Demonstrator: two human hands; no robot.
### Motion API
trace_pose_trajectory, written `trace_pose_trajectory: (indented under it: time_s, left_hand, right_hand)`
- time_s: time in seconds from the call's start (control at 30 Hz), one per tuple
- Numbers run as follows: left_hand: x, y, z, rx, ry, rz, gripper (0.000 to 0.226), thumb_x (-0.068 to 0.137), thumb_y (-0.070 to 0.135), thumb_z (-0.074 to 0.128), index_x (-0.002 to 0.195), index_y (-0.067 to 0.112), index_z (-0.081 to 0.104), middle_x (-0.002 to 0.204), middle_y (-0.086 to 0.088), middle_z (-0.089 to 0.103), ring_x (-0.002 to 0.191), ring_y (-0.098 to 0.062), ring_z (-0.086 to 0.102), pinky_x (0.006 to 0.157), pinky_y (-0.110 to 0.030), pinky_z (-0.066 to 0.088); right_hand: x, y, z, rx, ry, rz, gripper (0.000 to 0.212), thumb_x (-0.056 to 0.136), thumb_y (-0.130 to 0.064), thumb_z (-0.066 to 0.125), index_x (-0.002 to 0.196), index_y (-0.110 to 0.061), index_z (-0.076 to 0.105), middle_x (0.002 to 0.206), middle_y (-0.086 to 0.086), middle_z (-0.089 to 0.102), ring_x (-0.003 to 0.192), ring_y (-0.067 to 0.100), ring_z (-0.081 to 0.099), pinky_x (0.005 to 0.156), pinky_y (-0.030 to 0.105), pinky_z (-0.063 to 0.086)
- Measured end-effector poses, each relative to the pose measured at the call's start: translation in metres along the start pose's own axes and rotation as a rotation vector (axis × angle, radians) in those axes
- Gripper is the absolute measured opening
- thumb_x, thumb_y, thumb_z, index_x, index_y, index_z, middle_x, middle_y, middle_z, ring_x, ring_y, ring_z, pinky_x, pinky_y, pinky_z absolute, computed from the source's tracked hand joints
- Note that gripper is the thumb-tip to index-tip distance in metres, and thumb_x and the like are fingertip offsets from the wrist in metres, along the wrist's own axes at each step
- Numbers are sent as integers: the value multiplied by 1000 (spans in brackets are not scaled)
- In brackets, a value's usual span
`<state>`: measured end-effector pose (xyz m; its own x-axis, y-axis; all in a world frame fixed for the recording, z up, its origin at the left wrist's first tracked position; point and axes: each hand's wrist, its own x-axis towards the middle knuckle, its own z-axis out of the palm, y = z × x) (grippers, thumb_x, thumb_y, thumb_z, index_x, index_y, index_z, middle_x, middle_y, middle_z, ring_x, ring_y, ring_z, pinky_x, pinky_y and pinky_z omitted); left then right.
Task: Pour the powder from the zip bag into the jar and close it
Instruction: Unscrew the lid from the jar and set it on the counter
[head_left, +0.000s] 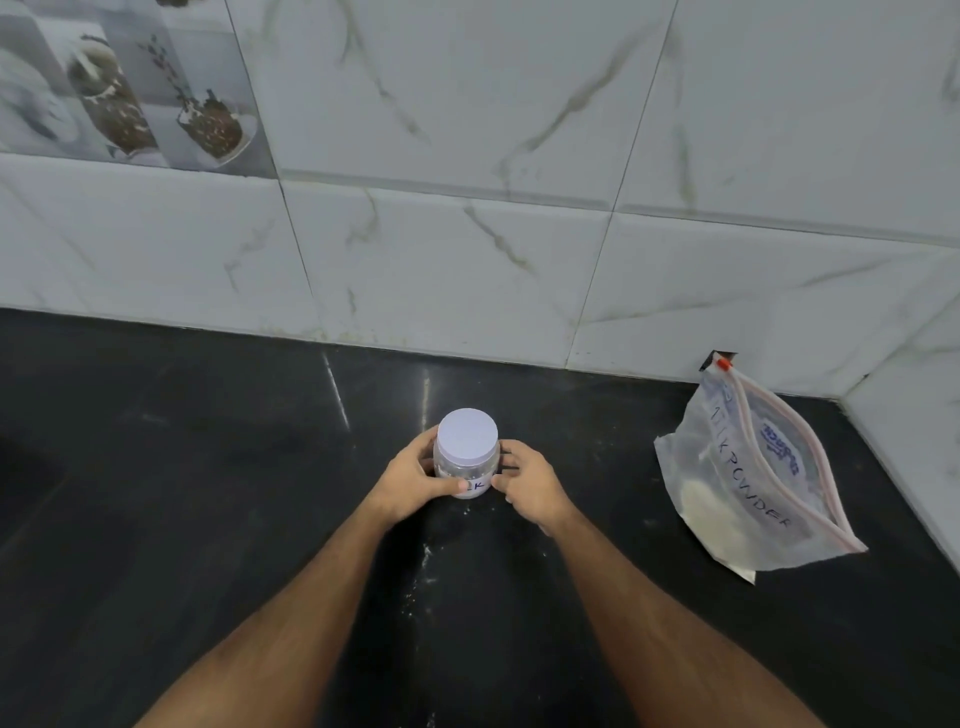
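Both hands cupped the jar (466, 467) at centre frame: the left hand (413, 480) and right hand (530, 483) had fingers wrapped around its sides, white lid (467, 435) on. The zip bag (753, 478) lay well apart at right, near the tiled wall (467, 234), on the dark desk (156, 493) flecked with powder.

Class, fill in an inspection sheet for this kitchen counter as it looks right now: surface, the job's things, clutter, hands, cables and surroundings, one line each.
Surface: dark counter, with scattered white powder specks in front of the jar.
Job's things: jar upright, white lid on; zip bag far right, marked MILK POWDER, some powder inside.
Clutter: nothing seen.
Hands: left hand and right hand cup the jar from either side, fingers touching its wall.
Cables: nothing seen.
Surroundings: marble-look wall tiles behind; a picture tile upper left; the bag leans near the corner.
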<state>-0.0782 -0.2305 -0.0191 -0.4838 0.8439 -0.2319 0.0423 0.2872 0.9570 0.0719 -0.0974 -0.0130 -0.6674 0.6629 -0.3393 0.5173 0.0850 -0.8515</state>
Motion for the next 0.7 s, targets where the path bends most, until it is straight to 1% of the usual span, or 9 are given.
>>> trace_pose_trajectory:
  time_s: [0.1,0.17,0.27,0.33,0.4,0.5,0.57,0.63,0.7]
  left_hand:
    - [3,0,0,13,57,5,93,54,28,93,138,24,52,126,5,67,113,-17,66,101,-39,52]
    - [2,5,-2,27,72,-3,88,57,40,89,135,25,54,120,5,69,107,-17,67,92,-36,56]
    - [-4,20,-2,57,51,-10,67,66,59,75,125,32,57,108,5,72,99,-14,70,74,-31,58]
    - [-9,30,3,50,14,0,54,77,59,68,123,32,56,108,5,73,99,-14,70,70,-30,60]
    - [-14,40,13,34,6,22,49,87,53,65,127,29,53,111,5,72,99,-13,71,69,-31,61]
    - [-26,54,33,15,10,60,50,86,58,62,126,29,53,110,5,72,95,-12,73,68,-33,62]
    - [-34,61,46,11,-35,74,54,82,64,58,124,30,55,107,4,73,91,-13,74,65,-30,60]
    - [-40,66,54,65,-50,116,49,87,64,51,121,30,58,102,5,74,82,-9,72,60,-24,55]
    - [-42,73,58,121,33,181,38,97,55,45,117,27,62,101,7,72,75,-5,66,62,-19,50]
  right_hand:
    - [-6,-3,-5,63,-23,-23,50,95,3,58,140,-18,55,128,1,69,108,13,65,72,20,47]
    - [-14,-6,-13,113,-59,-40,47,96,-2,59,134,-29,57,116,-7,70,101,5,64,72,24,50]
    - [-28,-9,-29,179,-105,-54,42,94,-15,66,124,-43,57,116,-14,70,109,6,64,81,33,52]
    - [-39,-10,-38,237,-131,-64,45,92,-24,72,127,-47,54,119,-16,70,112,7,65,87,35,53]
    - [-51,-10,-44,289,-144,-73,59,86,-35,77,135,-47,47,121,-15,71,114,7,66,92,37,55]
    - [-69,-7,-46,345,-101,-123,82,72,-49,82,143,-46,40,126,-13,68,115,9,67,90,38,59]
    - [-79,-7,-47,393,-36,-141,81,73,-46,83,142,-42,42,130,-10,64,115,14,67,84,38,63]
    - [-88,-6,-48,462,1,-125,76,75,-42,84,139,-37,44,130,-6,63,113,19,68,81,38,64]
    - [-98,-4,-50,534,-3,-104,75,70,-43,86,134,-35,48,128,-2,65,112,21,69,79,38,63]
